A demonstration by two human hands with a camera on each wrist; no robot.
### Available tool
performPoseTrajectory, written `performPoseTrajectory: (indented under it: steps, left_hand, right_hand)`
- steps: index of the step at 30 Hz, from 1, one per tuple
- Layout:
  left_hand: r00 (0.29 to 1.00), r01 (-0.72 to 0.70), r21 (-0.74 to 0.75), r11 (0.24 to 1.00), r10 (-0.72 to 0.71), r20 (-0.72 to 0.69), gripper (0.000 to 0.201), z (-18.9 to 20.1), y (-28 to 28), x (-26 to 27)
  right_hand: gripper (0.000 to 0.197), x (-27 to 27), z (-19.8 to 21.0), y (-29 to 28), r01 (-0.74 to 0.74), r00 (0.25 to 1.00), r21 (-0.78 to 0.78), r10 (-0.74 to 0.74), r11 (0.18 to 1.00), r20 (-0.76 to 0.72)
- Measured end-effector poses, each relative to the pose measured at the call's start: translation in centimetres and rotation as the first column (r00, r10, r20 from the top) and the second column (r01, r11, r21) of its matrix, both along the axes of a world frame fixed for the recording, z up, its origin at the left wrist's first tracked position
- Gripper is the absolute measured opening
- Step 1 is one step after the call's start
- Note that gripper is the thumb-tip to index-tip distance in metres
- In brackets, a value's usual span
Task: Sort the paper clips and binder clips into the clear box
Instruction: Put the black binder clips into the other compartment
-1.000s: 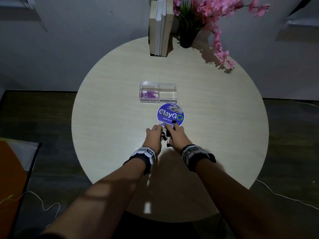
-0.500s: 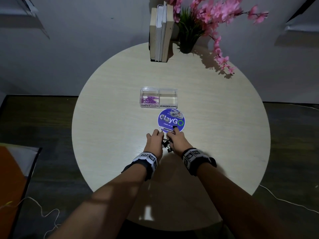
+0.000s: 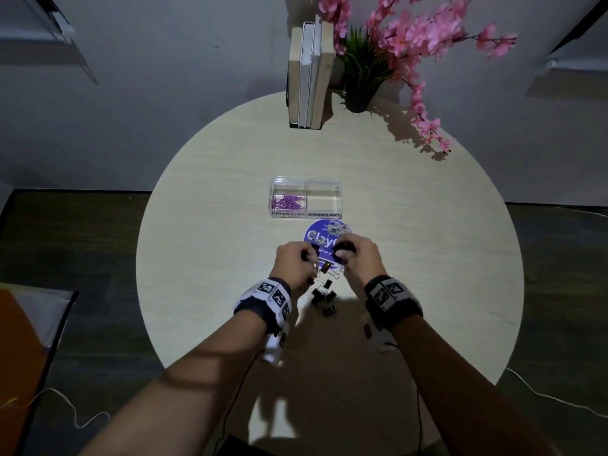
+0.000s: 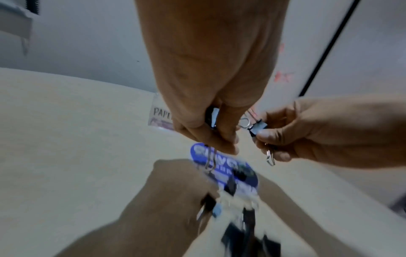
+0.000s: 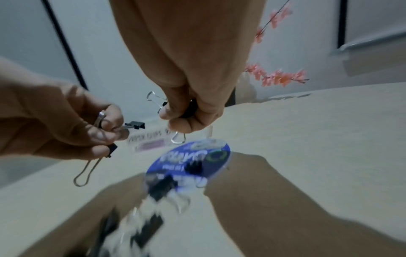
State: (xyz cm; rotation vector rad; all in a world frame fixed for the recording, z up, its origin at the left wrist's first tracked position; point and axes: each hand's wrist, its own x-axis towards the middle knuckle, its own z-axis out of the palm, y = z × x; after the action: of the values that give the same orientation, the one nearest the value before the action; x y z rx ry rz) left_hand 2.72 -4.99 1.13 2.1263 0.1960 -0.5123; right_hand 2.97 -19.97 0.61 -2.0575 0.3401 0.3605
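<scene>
- Two hands are raised over the near middle of the round bench, each closed on binder clips from the loose pile.
- The left hand pinches black binder clips between thumb and fingers, one wire handle dangling below; how many it has I cannot tell exactly.
- The right hand curls thumb and fingers round another binder clip, wire loops poking out above and below the fist.
- Holding by the black bodies and not the wire loops likely keeps the clips from swinging or snagging on each other.
- More binder clips in a pile lie on the bench between the wrists, just near of a round blue lid.
- The clear box stands just beyond the lid, in easy reach of both hands. Its left compartment, labelled for paper clips, holds the purple paper clips; the right one, labelled for binder clips, looks empty.
- By my judgement the paper clips are sorted and the binder-clip half has just begun; the next move would be carrying these clips forward over the lid to the right compartment.
- Books and a pink-flowered plant stand at the far edge, well apart from the work.
</scene>
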Motion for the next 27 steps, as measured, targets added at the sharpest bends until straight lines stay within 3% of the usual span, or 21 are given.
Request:
performPoseTrajectory:
  steps: [2, 5, 8, 12, 15, 17, 21, 24, 27]
  left_hand:
    - [0.996, -0.086, -0.109, 0.99, 0.085, -0.015, 0.039, 1.7, 0.0, 2.2]
    - [0.981, -0.188, -0.206, 0.96, 0.193, 0.003, 0.021, 3.4, -0.8, 6.8]
    - [0.961, -0.278, -0.269, 0.922, 0.263, -0.09, 0.03, 3.1, -2.2, 10.8]
    - [0.99, -0.116, 0.005, 0.993, 0.116, -0.086, 0.014, 2.4, -3.7, 13.5]
    - [0.995, 0.068, 0.201, 0.977, -0.052, -0.085, 0.025, 2.7, -3.9, 14.3]
    - [0.993, 0.101, 0.243, 0.965, -0.082, -0.087, 0.039, 2.6, -3.6, 14.7]
    - [0.991, 0.123, 0.242, 0.963, -0.105, -0.088, 0.028, 2.2, -2.8, 15.2]
    - [0.991, 0.126, 0.253, 0.959, -0.109, -0.079, 0.049, 2.0, -2.6, 15.2]
    - [0.996, 0.085, 0.188, 0.979, -0.075, -0.056, 0.041, 2.8, -2.5, 14.7]
  right_hand:
    - [0.022, 2.3, 0.8, -0.1, 0.072, 0.996, 0.028, -0.074, 0.997, 0.053]
    - [0.016, 6.9, 2.1, 0.5, 0.042, 0.99, -0.041, -0.036, 0.998, 0.135]
    - [0.013, 10.5, 2.7, 1.1, 0.046, 0.982, -0.133, -0.02, 0.99, 0.187]
    - [0.016, 13.0, 2.4, 1.4, 0.049, 0.992, -0.201, -0.025, 0.978, 0.122]
    - [0.016, 13.6, 1.7, 1.8, -0.082, 0.992, -0.321, 0.107, 0.944, 0.061]
    - [0.016, 13.8, 1.5, 2.1, -0.134, 0.986, -0.355, 0.161, 0.925, 0.048]
    - [0.016, 14.1, 1.8, 2.5, -0.266, 0.958, -0.467, 0.284, 0.843, -0.034]
    - [0.022, 14.7, 1.8, 3.0, -0.357, 0.928, -0.5, 0.361, 0.789, -0.093]
    - [0.025, 15.1, 2.3, 3.4, -0.4, 0.911, -0.506, 0.39, 0.764, -0.132]
